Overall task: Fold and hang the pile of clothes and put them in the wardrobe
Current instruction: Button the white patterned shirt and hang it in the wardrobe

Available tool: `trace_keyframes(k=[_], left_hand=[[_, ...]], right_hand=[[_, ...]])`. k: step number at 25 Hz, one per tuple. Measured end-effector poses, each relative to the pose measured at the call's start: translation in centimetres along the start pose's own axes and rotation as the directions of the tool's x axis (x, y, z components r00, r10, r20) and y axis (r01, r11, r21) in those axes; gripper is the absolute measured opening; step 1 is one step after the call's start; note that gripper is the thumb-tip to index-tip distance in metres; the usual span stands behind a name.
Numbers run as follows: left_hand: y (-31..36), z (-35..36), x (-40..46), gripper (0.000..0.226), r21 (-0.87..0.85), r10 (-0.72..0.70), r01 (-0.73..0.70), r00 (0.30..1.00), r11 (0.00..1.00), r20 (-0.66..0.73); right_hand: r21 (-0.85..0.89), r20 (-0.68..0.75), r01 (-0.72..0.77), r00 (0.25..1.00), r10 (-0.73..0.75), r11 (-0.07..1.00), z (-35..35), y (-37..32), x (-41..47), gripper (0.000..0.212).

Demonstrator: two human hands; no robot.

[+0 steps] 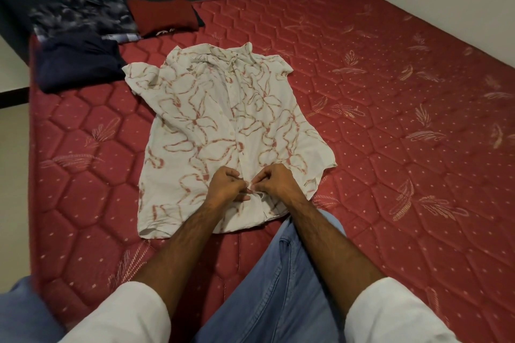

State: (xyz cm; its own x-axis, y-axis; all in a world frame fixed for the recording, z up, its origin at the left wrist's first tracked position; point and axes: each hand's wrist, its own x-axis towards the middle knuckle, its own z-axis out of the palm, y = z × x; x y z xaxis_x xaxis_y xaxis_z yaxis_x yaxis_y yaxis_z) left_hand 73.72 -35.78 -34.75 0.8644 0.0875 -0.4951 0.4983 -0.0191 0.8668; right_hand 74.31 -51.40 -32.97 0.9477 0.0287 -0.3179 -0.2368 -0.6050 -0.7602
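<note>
White cloth with a red print, the shirt (223, 125) lies flat on the mattress (390, 92). The left hand (224, 185) and right hand (274, 182), fingers curled, both pinch its front placket near the hem.

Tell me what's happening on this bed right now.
A person kneels at the edge of a red mattress with a white patterned shirt spread flat in front of them, collar at the far end. Both hands pinch the front placket near the hem, left hand and right hand close together, seemingly at a button. Three other garments lie by the headboard: a navy one, a dark printed one and a maroon one.
</note>
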Motion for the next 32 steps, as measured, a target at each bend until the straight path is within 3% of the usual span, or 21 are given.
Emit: trace_keyframes(k=[7, 10, 14, 21, 23, 27, 32], left_hand=[[-0.7, 0.3, -0.3, 0.031, 0.111, 0.088, -0.088, 0.996, 0.99, 0.001], [-1.2, 0.6, -0.8, 0.021, 0.17, 0.156, -0.152, 0.988, 0.974, -0.009], [-0.7, 0.1, -0.9, 0.014, 0.037, 0.127, -0.127, 0.992, 0.991, 0.003], [-0.5, 0.6, -1.2, 0.022, 0.086, 0.123, -0.117, 0.991, 0.989, -0.061], [-0.5, 0.6, -1.4, 0.027, 0.119, 0.128, -0.118, 0.989, 0.986, -0.077], [-0.3, 0.4, -1.0, 0.031, 0.159, 0.086, -0.073, 0.994, 0.985, -0.074], [-0.1, -0.3, -0.3, 0.031, 0.118, 0.012, -0.011, 1.0, 0.993, -0.004]], right_hand=[[0.052, 0.008, -0.111, 0.994, 0.111, 0.992, 0.4, -0.2, 0.5, 0.006], [-0.008, 0.016, -0.112, 0.994, 0.112, 0.994, 0.4, -0.8, 0.4, 0.017], [-0.03, 0.027, -0.104, 0.994, 0.105, 0.994, 0.5, -0.9, 0.4, 0.036], [-0.07, 0.031, -0.056, 0.998, 0.058, 0.996, 0.7, -0.5, 0.5, 0.045], [-0.082, 0.04, -0.033, 0.999, 0.036, 0.996, 0.7, -0.3, 0.6, 0.04], [-0.066, 0.093, 0.004, 0.996, 0.002, 0.998, 0.2, 0.0, 0.4, 0.011], [-0.111, 0.045, 0.039, 0.998, -0.034, 0.993, 0.6, 0.0, 0.0, 0.019]])
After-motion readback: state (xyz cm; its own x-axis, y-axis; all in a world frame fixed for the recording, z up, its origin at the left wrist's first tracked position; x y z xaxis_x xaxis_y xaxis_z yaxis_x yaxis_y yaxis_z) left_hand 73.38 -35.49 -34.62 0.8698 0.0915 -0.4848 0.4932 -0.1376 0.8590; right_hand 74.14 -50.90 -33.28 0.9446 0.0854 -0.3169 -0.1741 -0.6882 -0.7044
